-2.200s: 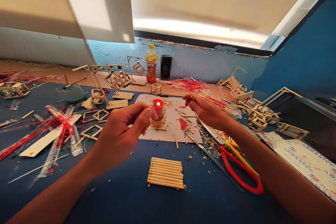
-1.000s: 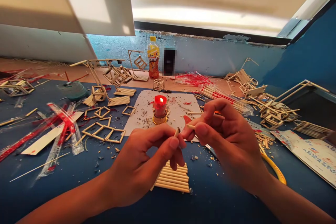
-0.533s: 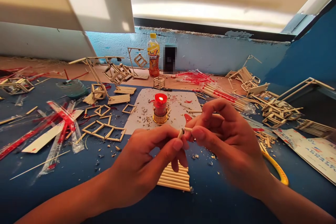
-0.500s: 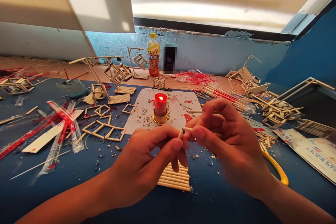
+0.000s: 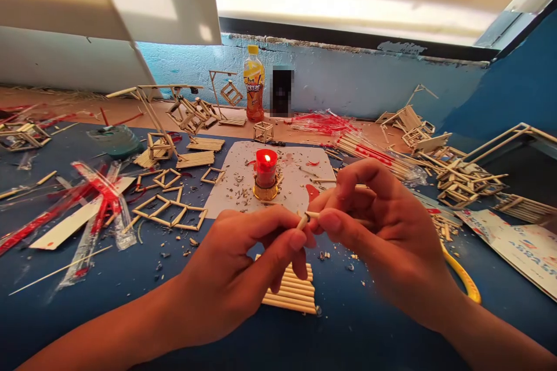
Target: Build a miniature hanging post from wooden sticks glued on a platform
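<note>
My left hand (image 5: 237, 272) pinches a short wooden stick (image 5: 302, 221) between thumb and forefinger, its tip pointing up and right. My right hand (image 5: 376, 232) pinches a second short stick (image 5: 314, 215) and holds its end against the tip of the first. The two hands meet above a flat mat of glued sticks (image 5: 292, 293) lying on the blue table (image 5: 130, 278). Behind the hands a lit red candle (image 5: 266, 173) in a gold holder stands on a grey card (image 5: 237, 182).
Stick frames (image 5: 172, 208) lie left of the card. Red-and-clear wrappers (image 5: 93, 208) lie further left. A yellow scissor handle (image 5: 463, 278) shows by my right wrist. An orange drink bottle (image 5: 253, 82) stands at the wall, and stick structures (image 5: 456, 182) pile up at the right.
My left hand came back from the candle flame with its stick. My right hand came in from the right, and the two stick ends were brought together above the mat.
</note>
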Tool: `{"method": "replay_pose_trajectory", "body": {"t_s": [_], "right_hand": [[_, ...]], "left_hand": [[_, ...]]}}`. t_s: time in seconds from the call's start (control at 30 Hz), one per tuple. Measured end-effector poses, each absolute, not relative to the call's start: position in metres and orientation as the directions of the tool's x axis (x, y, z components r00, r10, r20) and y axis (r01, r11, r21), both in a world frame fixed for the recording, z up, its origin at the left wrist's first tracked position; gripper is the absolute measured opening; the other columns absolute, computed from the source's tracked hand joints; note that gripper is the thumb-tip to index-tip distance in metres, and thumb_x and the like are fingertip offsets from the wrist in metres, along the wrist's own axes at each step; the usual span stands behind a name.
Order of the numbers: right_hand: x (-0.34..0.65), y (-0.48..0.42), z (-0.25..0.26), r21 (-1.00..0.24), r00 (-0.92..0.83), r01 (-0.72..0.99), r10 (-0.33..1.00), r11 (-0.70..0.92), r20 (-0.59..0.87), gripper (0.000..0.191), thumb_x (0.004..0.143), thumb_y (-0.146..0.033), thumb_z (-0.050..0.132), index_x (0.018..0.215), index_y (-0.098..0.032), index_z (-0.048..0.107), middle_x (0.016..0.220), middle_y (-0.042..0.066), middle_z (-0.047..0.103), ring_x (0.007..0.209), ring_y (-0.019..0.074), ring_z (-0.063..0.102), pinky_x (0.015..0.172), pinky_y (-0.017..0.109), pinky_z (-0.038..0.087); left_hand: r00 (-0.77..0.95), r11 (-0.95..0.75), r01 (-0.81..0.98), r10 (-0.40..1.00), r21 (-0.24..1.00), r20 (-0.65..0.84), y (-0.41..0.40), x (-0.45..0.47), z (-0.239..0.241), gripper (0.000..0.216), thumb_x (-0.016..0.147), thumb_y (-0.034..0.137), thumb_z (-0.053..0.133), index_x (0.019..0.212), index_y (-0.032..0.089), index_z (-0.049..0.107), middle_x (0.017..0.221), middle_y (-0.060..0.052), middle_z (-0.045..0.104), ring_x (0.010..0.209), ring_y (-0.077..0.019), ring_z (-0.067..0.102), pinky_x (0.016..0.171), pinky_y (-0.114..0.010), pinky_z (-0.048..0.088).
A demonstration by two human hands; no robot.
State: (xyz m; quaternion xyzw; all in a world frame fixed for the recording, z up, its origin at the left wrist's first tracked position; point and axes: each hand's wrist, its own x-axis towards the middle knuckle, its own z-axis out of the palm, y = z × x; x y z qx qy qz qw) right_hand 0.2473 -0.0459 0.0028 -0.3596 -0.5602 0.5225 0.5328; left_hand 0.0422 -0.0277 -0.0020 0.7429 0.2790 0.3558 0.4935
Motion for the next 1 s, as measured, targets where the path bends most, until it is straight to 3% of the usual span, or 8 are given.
{"method": "replay_pose_trajectory", "body": {"t_s": [0.67, 1.0], "right_hand": [[0.2477, -0.0456, -0.0035, -0.977, -0.207, -0.105, 0.957, 0.186, 0.204, 0.017, 0.099, -0.026, 0.074, 0.102, -0.034, 0.059, 0.078, -0.008, 0.062, 0.080, 0.0094, 0.065, 0.070, 0.016, 0.054], [0.2508, -0.0437, 0.0000, -0.982, -0.285, -0.168, 0.949, 0.090, 0.135, 0.019, 0.099, -0.030, 0.075, 0.098, -0.030, 0.057, 0.089, -0.006, 0.067, 0.082, 0.0105, 0.065, 0.076, 0.021, 0.058]], "left_hand": [[0.571, -0.496, 0.189, 0.757, 0.847, 0.316, -0.0256, 0.0410, 0.0004, 0.027, 0.104, 0.016, 0.055, 0.081, 0.019, 0.068, 0.060, 0.009, 0.064, 0.047, -0.0016, 0.058, 0.051, -0.007, 0.044], [0.599, -0.497, 0.213, 0.746, 0.841, 0.289, -0.0248, 0.0385, 0.0005, 0.025, 0.104, 0.017, 0.053, 0.085, 0.021, 0.069, 0.067, 0.008, 0.067, 0.053, -0.0036, 0.062, 0.056, -0.009, 0.048]]}}
